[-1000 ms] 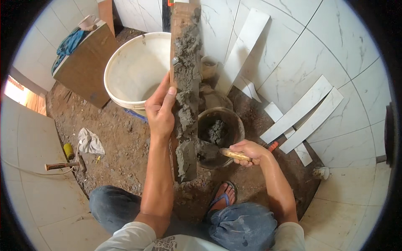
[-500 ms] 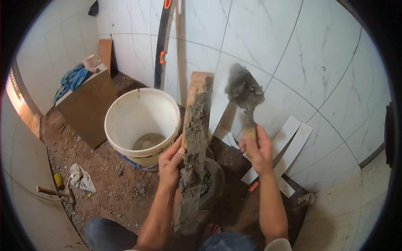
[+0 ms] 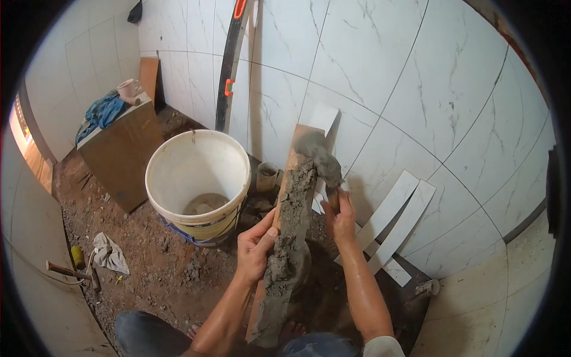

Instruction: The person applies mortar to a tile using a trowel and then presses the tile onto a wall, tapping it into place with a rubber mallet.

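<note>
Wall (image 3: pixel 363 59) — one board (image 3: pixel 292 158), one trowel (image 3: pixel 331 174)

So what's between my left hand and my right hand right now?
In the head view, the board, topped with mortar, runs between your left hand, which grips its edge, and your right hand, which holds the trowel.

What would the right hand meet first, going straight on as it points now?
Leading with the trowel, the right hand would probably meet the upper end of the mortar-coated strip held by the left hand. The trowel overlaps it in view; contact is unclear. The tiled wall lies behind.
</note>
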Demonstrator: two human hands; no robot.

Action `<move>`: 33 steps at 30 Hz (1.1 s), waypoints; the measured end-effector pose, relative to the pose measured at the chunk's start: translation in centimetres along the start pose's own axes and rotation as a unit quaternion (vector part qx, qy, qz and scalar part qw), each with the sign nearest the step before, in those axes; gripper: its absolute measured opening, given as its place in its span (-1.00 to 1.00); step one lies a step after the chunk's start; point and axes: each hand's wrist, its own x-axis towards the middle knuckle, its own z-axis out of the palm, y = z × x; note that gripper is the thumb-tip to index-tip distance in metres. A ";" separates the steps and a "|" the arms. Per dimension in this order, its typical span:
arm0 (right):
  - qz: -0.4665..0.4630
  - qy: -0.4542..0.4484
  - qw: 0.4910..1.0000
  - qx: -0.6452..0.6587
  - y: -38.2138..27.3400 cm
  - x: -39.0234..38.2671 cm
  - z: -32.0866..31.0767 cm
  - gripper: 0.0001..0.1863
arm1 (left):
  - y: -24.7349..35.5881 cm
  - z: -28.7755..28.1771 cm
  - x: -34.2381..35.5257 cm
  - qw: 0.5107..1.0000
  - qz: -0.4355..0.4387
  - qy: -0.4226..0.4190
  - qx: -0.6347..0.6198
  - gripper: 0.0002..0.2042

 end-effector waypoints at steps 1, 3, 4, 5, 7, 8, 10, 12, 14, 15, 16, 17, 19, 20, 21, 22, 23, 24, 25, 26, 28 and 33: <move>0.001 -0.003 1.000 -0.001 0.8 -1.1 -0.5 -0.50 | -0.4 0.2 0.0 1.000 0.001 0.003 0.008 -0.48; 0.060 -0.019 0.998 -0.013 2.0 -3.6 -1.3 -0.50 | 0.0 0.2 -0.3 1.000 -0.014 0.019 0.012 -0.49; 0.060 -0.022 0.998 -0.013 2.5 -5.1 -1.9 -0.50 | 0.4 0.1 -0.2 0.999 -0.026 0.032 0.017 -0.49; 0.053 -0.032 0.997 -0.054 3.0 -6.6 -2.5 -0.54 | 1.1 0.4 0.2 0.999 -0.027 0.034 0.016 -0.49; 0.048 -0.047 0.994 -0.088 3.6 -8.3 -3.5 -0.57 | 2.7 0.7 1.2 0.997 0.015 0.049 0.066 -0.50; 0.049 -0.010 0.996 -0.080 3.8 -8.9 -4.0 -0.59 | 2.5 0.2 1.8 0.992 0.071 0.032 0.100 -0.50; 0.062 0.016 0.996 -0.067 3.1 -9.7 -5.0 -0.61 | 3.5 0.1 1.9 0.992 0.045 0.047 0.108 -0.51; 0.075 0.035 0.997 0.010 0.1 -7.7 -6.1 -0.68 | 4.2 -0.4 1.8 0.991 0.052 0.061 0.105 -0.53; 0.200 -0.040 0.971 0.129 -3.5 -6.1 -8.3 -0.69 | 3.2 -1.4 2.1 0.993 0.052 0.068 0.082 -0.53; 0.310 -0.108 0.913 0.243 -5.2 -5.7 -9.1 -0.70 | 2.6 -2.1 2.0 0.994 0.062 0.074 0.055 -0.53; 0.319 -0.108 0.909 0.245 -6.6 -5.1 -10.1 -0.70 | 1.8 -2.5 2.2 0.992 0.062 0.090 0.057 -0.54; 0.328 -0.165 0.897 0.246 -7.8 -4.8 -10.9 -0.71 | 2.0 -3.0 2.2 0.992 0.052 0.093 0.069 -0.54; 0.357 -0.206 0.881 0.233 -8.4 -5.2 -12.2 -0.72 | 1.4 -2.7 2.8 0.985 0.062 0.132 0.087 -0.54; 0.403 -0.292 0.834 0.239 -8.4 -5.3 -12.4 -0.70 | 1.6 -2.9 2.9 0.978 0.049 0.161 0.125 -0.54; 0.444 -0.370 0.778 0.246 -8.5 -5.1 -12.6 -0.67 | 1.5 -3.7 3.3 0.985 0.091 0.130 0.071 -0.56; 0.411 -0.413 0.777 0.239 -7.6 -5.9 -11.3 -0.60 | 1.6 -4.5 3.7 0.979 0.100 0.121 0.127 -0.56; 0.385 -0.448 0.775 0.223 -5.6 -7.2 -9.2 -0.52 | 1.6 -3.9 4.3 0.977 0.118 0.128 0.121 -0.55; 0.226 -0.469 0.853 0.044 -1.8 -8.1 -8.2 -0.37 | 2.4 -2.7 4.6 0.982 0.104 0.126 0.097 -0.54; 0.217 -0.448 0.867 -0.013 -2.4 -6.9 -6.9 -0.34 | 3.6 -3.5 5.1 0.966 0.136 0.152 0.159 -0.54; 0.214 -0.406 0.885 -0.079 0.4 -7.0 -6.2 -0.39 | 3.4 -3.8 5.9 0.968 0.143 0.141 0.154 -0.55; 0.261 -0.336 0.896 -0.123 3.4 -5.4 -5.8 -0.48 | 4.6 -4.2 7.3 0.966 0.166 0.142 0.141 -0.58; 0.353 -0.253 0.864 -0.255 9.5 -11.8 -11.9 -0.62 | 7.3 3.6 8.2 0.962 0.242 0.048 0.117 -0.57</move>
